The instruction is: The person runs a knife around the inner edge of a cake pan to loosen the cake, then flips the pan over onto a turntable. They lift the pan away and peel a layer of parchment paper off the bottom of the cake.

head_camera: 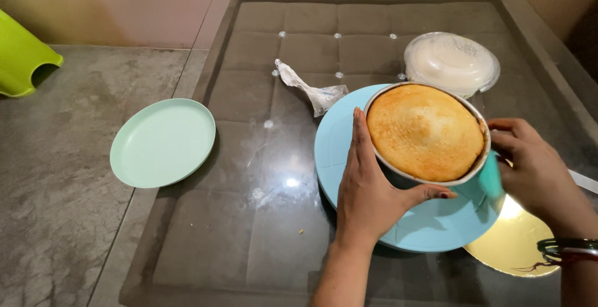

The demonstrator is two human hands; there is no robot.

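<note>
A round metal cake tin [391,171] with a golden-brown cake [425,131] in it is tilted over a light blue plate [336,139]. My left hand [367,185] grips the tin's near left side, thumb under the rim. My right hand [536,170] holds the tin's right side. A gold cake board [514,245] lies partly under the blue plate at the right.
A mint green plate [162,142] lies at the table's left edge. A crumpled plastic wrapper [311,89] and a clear domed lid [451,63] sit behind the blue plate. A lime green object [22,58] stands on the floor at far left.
</note>
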